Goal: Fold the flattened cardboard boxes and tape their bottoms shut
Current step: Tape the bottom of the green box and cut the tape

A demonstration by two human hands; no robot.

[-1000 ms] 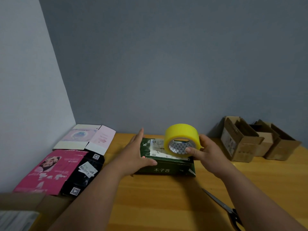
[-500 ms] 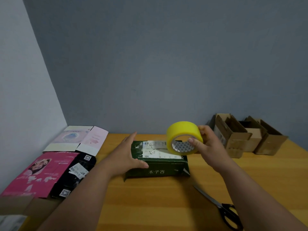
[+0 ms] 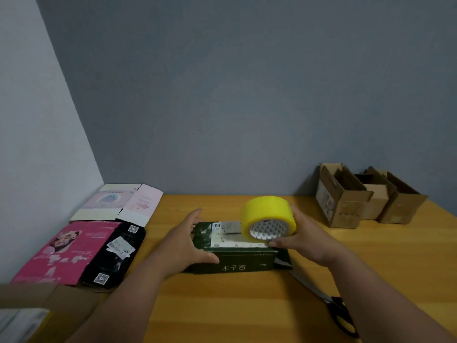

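A dark green folded box (image 3: 237, 262) with white labels on top stands in the middle of the wooden table (image 3: 222, 305). My left hand (image 3: 184, 241) holds its left end, thumb along the front edge and fingers over the top. My right hand (image 3: 304, 237) grips a roll of yellow tape (image 3: 268, 219) and holds it on the right part of the box top. Flattened boxes lie at the left: a pink one (image 3: 66, 251), a black one (image 3: 116, 253) and a pale one (image 3: 118, 203).
Black-handled scissors (image 3: 331, 309) lie on the table at the front right. Several brown folded boxes (image 3: 346, 196) stand against the back wall at the right. Brown cardboard (image 3: 44, 305) fills the lower left corner. A wall closes off the left side.
My right hand has lowered the tape roll down onto the box top. My left hand stays on the left end of the box. The camera has shifted slightly.
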